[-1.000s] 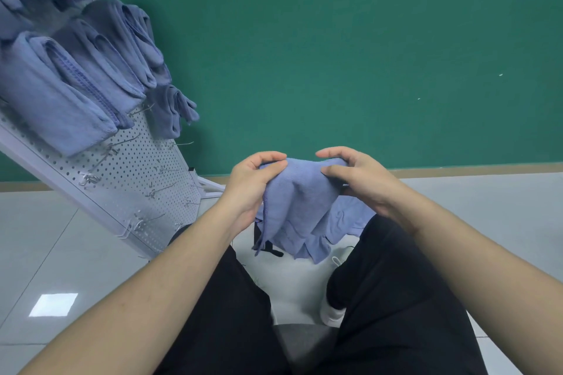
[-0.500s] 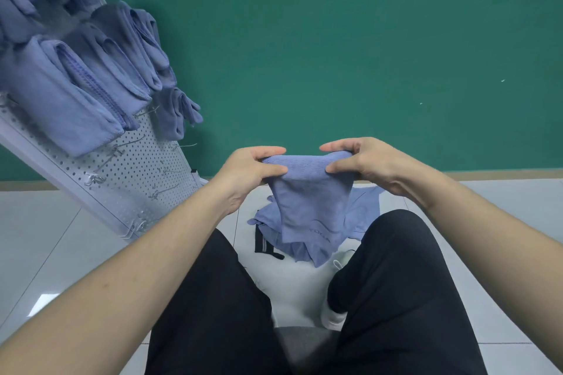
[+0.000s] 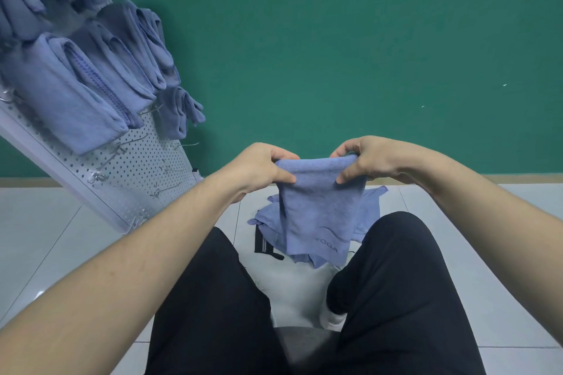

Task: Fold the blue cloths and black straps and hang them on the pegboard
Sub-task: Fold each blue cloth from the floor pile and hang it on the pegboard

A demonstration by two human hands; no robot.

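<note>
A folded blue cloth (image 3: pixel 318 207) marked YOGA hangs in front of me, above my knees. My left hand (image 3: pixel 259 169) pinches its upper left corner and my right hand (image 3: pixel 367 160) pinches its upper right corner, the top edge stretched between them. Below it on the floor lies a pile of loose blue cloths (image 3: pixel 370 207) with a black strap (image 3: pixel 264 248) at its left edge. The white pegboard (image 3: pixel 134 175) leans at the left, with several folded blue cloths (image 3: pixel 70 100) hung on its upper hooks.
Bare metal hooks (image 3: pixel 99 175) stick out of the pegboard's lower rows. A green wall (image 3: pixel 365 55) stands behind, with pale floor tiles (image 3: pixel 36 237) below. My legs in black trousers (image 3: pixel 396 298) fill the lower view, a grey seat between them.
Both hands have lifted the cloth from a bunched state and pulled it taut along its top edge, so it now hangs flat. The view has shifted slightly.
</note>
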